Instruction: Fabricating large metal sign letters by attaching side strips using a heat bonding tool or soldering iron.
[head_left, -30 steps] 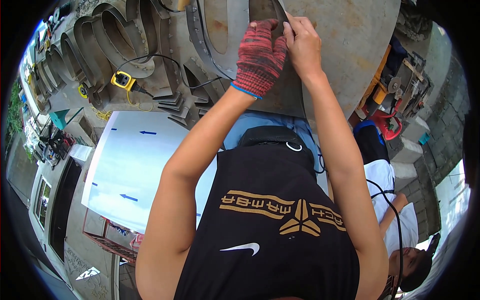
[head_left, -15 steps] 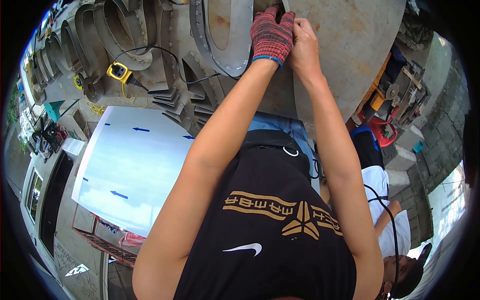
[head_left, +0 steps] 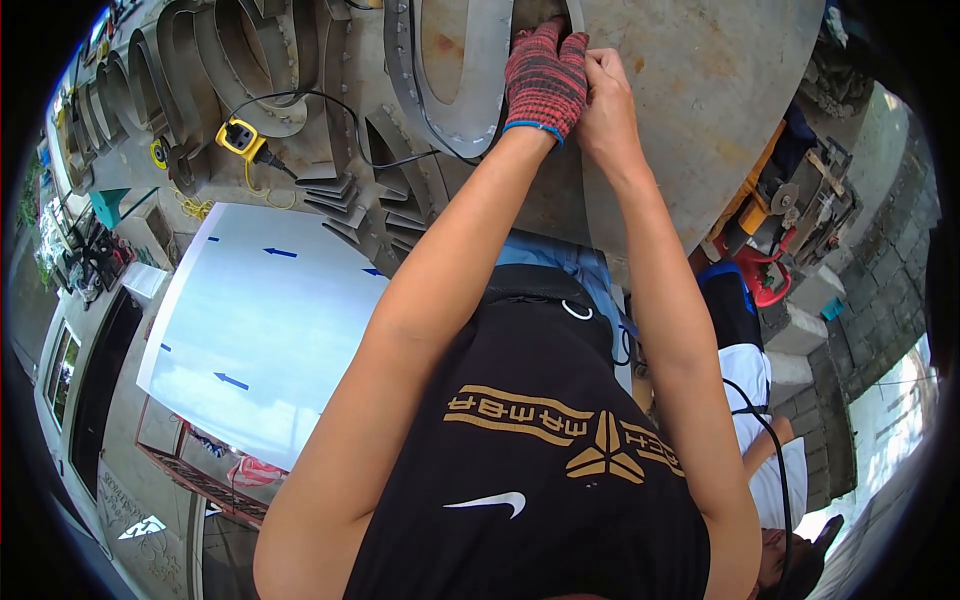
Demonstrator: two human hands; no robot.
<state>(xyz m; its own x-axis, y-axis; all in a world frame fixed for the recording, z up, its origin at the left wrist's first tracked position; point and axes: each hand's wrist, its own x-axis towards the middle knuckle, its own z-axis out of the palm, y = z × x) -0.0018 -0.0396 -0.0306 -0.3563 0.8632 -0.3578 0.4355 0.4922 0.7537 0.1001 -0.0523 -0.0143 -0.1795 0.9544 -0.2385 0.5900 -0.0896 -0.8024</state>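
My left hand, in a red-and-black knitted glove with a blue cuff, is at the far edge of view over a grey metal sheet. Its fingers close around a thin bent metal strip, whose upper end shows beyond them. Touching it on the right is my bare right hand, fingers curled in a pinch; what lies between them is hidden. Just left of the glove lies a U-shaped metal piece with small tack marks along its rim, a black cable running over it.
Several bent metal shapes stand at the far left. A yellow socket block with a black plug sits before them, near stacked metal strips. An angle grinder and a red chair are at right, beside another person.
My hands stay together in nearly the same place and have shifted slightly nearer in the picture. The whole view has tilted a little.
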